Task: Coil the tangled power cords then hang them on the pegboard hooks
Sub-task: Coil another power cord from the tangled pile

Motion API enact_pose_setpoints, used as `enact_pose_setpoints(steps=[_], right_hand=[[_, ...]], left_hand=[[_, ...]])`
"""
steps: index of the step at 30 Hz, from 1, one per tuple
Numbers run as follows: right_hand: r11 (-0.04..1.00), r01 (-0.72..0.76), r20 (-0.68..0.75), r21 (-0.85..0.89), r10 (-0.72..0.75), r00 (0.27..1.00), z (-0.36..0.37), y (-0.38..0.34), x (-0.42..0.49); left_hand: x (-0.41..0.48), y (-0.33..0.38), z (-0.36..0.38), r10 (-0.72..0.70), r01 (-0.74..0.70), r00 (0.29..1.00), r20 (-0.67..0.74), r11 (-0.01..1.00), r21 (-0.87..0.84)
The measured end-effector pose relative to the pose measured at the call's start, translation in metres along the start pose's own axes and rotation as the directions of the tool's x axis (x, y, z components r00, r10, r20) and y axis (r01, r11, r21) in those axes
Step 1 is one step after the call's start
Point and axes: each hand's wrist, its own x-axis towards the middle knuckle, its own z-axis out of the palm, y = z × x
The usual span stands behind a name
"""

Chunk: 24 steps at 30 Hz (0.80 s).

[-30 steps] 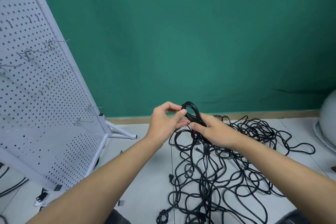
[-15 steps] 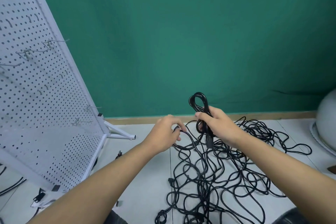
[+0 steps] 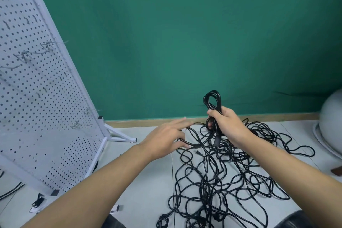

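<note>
- The right hand [image 3: 226, 124] is closed around a small bundle of black cord [image 3: 212, 102]. Loops of the bundle stick up above the fist, and a plug [image 3: 216, 139] hangs down below it.
- The left hand [image 3: 166, 138] is spread open, palm down, with nothing gripped. Its fingertips [image 3: 183, 119] reach to the near edge of the cord pile, and one black strand runs under them.
- The cord pile [image 3: 222, 172] is a big black tangle lying on the pale floor [image 3: 148, 181]. It spreads out below and to both sides of the right hand.
- The pegboard [image 3: 37, 98] is white and full of holes. It stands left of the cord pile and leans back on a white frame with a foot [image 3: 120, 136] on the floor.
- Thin metal hooks [image 3: 55, 43] stick out of the pegboard. No cord hangs on them.
- Behind the cord pile is a green wall [image 3: 185, 42] with a wooden strip along the bottom.
- Right of the cord pile, at the picture's edge, sits a round grey thing [image 3: 331, 116]. I cannot tell what it is.
- A few black bits [image 3: 38, 202] lie on the floor below the pegboard.
</note>
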Motion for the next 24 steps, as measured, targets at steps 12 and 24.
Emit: enact_pose_setpoints(steps=[12, 24], right_hand=[[0.966, 0.059, 0.107, -0.253, -0.033, 0.994, -0.003, 0.003, -0.003], [0.949, 0.117, 0.17, -0.293, -0.069, 0.983, 0.006, 0.004, -0.004]], left_hand=[[-0.005, 0.013, -0.008, -0.235, 0.204, 0.972, -0.01, 0.863, -0.463], [-0.006, 0.01, -0.001, -0.253, 0.285, 0.958, 0.133, 0.877, -0.386]])
